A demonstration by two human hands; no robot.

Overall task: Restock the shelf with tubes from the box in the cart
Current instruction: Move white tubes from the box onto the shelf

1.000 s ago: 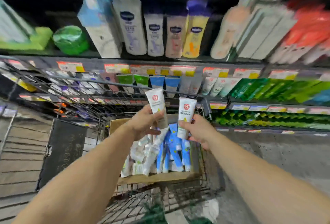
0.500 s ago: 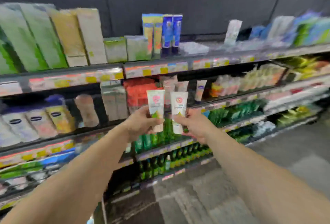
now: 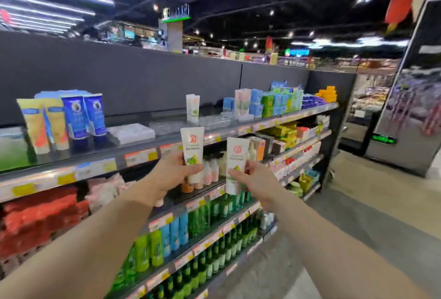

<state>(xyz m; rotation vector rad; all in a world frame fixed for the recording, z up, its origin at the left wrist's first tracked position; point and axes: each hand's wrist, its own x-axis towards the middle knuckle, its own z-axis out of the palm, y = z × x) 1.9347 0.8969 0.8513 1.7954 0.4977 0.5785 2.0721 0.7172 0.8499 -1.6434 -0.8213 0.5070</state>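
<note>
Below the top shelf's (image 3: 143, 148) front edge, the left hand (image 3: 172, 174) grips one white tube (image 3: 192, 153) upright. Just right, apart from it, the right hand (image 3: 253, 177) pinches a second tube (image 3: 235, 165). Bare shelf surface lies between the blue tubes (image 3: 83, 116) and a lone standing tube (image 3: 192, 107).

Left hand (image 3: 175, 174) and right hand (image 3: 254, 177) each hold an upright white tube, left tube (image 3: 192, 149) and right tube (image 3: 236, 162), below the top shelf (image 3: 133, 142), where one matching tube (image 3: 192, 107) stands above the left grip.

Two upright white tubes (image 3: 192, 153) (image 3: 235, 165), side by side.
</note>
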